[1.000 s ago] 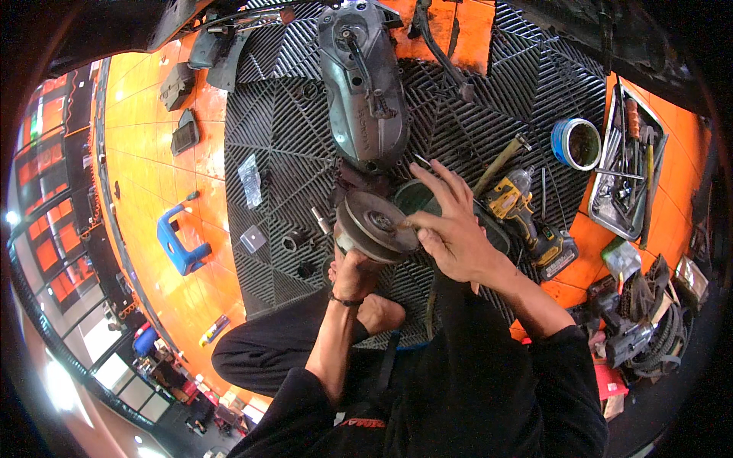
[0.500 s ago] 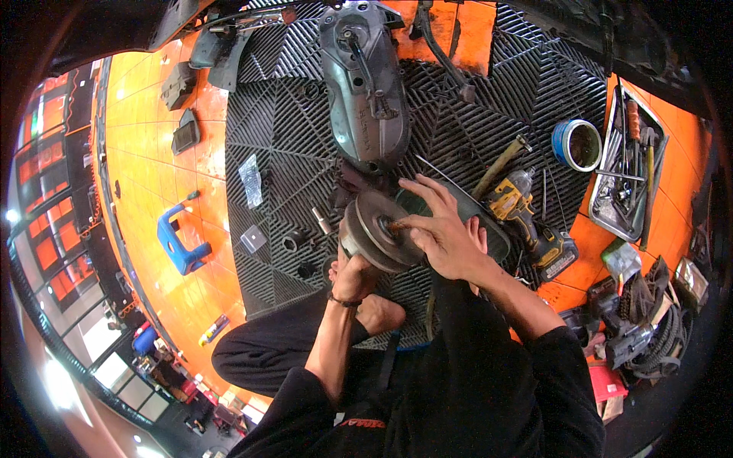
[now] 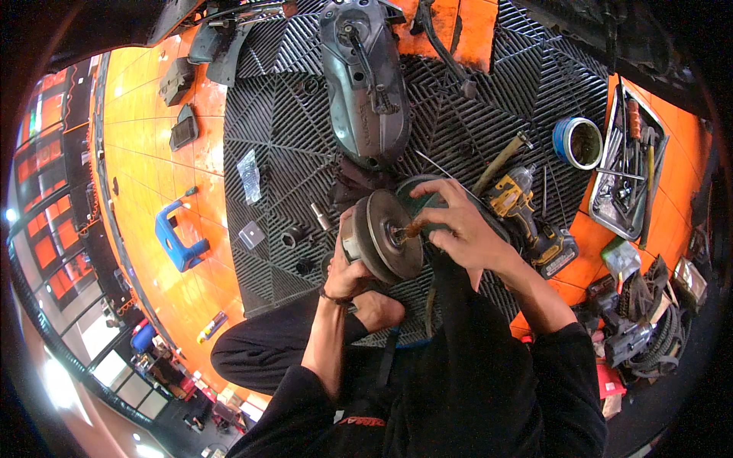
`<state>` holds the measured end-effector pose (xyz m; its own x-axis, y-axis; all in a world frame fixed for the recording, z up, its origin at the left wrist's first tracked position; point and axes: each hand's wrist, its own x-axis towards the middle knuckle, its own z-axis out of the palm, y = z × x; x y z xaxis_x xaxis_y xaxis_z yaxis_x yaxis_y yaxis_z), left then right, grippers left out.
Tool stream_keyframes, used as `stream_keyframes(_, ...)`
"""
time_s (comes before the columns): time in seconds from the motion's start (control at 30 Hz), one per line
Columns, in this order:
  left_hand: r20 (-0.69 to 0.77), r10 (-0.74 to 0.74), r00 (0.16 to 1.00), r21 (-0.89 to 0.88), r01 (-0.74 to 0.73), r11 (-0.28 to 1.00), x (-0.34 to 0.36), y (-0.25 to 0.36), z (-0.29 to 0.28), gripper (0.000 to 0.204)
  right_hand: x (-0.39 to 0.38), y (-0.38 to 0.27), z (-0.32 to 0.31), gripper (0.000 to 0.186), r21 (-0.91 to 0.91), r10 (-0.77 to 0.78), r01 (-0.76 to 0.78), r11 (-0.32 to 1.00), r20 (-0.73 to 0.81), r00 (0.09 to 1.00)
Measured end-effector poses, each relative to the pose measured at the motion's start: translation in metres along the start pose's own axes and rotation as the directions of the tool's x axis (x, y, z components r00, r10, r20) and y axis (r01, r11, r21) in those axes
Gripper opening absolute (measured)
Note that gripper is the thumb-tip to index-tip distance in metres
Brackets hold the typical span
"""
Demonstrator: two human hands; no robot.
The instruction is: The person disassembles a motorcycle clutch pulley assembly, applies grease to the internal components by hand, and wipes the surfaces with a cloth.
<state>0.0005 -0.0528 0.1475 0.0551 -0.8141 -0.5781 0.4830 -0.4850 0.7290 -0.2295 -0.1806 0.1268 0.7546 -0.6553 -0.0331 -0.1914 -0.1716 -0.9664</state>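
My left hand (image 3: 347, 269) is closed round the back of a worn metal pulley (image 3: 374, 233) with two round discs, held up above my crossed legs. The pulley's face, with an open hub, is tilted to the right. At that hub is the index finger of my right hand (image 3: 467, 233), its tip coated in brown, grease-like stuff. The other right fingers are apart and curved, with nothing gripped between them. Beyond the pulley lie a dark cloth (image 3: 357, 182) and a long grey engine cover (image 3: 366, 114) on the black ribbed mat (image 3: 275, 126).
Right of my hands are a hammer (image 3: 500, 164), a yellow-black cordless impact driver (image 3: 515, 200), a blue-rimmed tub (image 3: 563, 145) of brown stuff and a metal tool tray (image 3: 640, 217). Sockets (image 3: 292, 238) lie to the left. A blue stool-like plastic piece (image 3: 177, 243) sits on the orange floor.
My right hand has drawn slightly back to the right, its index finger now more bent at the hub. The pulley has turned so its face and hub show more.
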Motion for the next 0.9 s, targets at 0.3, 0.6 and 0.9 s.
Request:
stream_keyframes(0.3,0.046,0.099,0.994,0.366,-0.109,0.924,0.000,0.008,-0.004,0.106,0.009,-0.018,0.012,0.025,-0.383,-0.077,0.124,0.916,0.137,0.988)
stream_keyframes(0.6,0.006,0.124,0.992,0.240,-0.122,0.963,-0.001,0.007,0.003,0.104,-0.001,-0.014,0.011,0.029,-0.383,0.000,-0.014,0.924,-0.037,0.999)
stream_keyframes(0.9,-0.196,-0.036,0.980,-0.065,0.024,0.998,0.000,0.000,-0.002,0.088,-0.044,-0.009,-0.064,0.034,-0.482,-0.040,-0.383,0.788,-0.662,0.749)
